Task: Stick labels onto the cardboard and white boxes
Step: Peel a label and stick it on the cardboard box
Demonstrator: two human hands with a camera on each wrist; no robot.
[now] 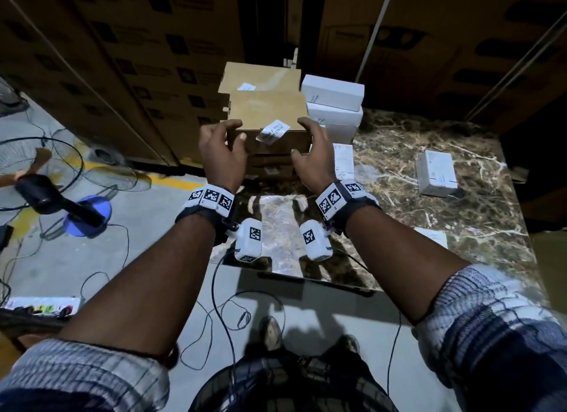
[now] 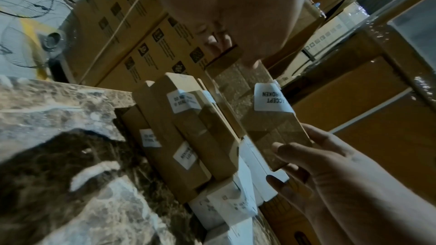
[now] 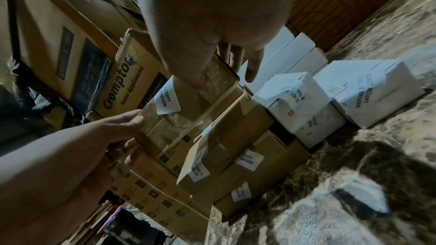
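Observation:
I hold a flat cardboard box (image 1: 270, 111) between both hands, over a stack of labelled cardboard boxes (image 1: 270, 163) at the table's left edge. My left hand (image 1: 237, 131) grips its left end, and my right hand (image 1: 302, 137) grips its right end. A white label (image 1: 273, 131) is folded over the box's near edge; it reads "ACCEPT / BROKEN" in the wrist views (image 2: 269, 98) (image 3: 166, 98). The held box (image 2: 271, 129) sits tilted above the stack (image 2: 179, 137). White boxes (image 1: 333, 92) are stacked just right of the cardboard ones, some labelled (image 3: 299, 100).
The marble table (image 1: 429, 135) carries one separate white box (image 1: 435, 173) on the right and label sheets (image 1: 343, 161) (image 1: 432, 236). Large printed cartons (image 1: 122, 58) wall the back. A floor fan (image 1: 40, 178) and loose cables (image 1: 227, 313) are on the floor to the left.

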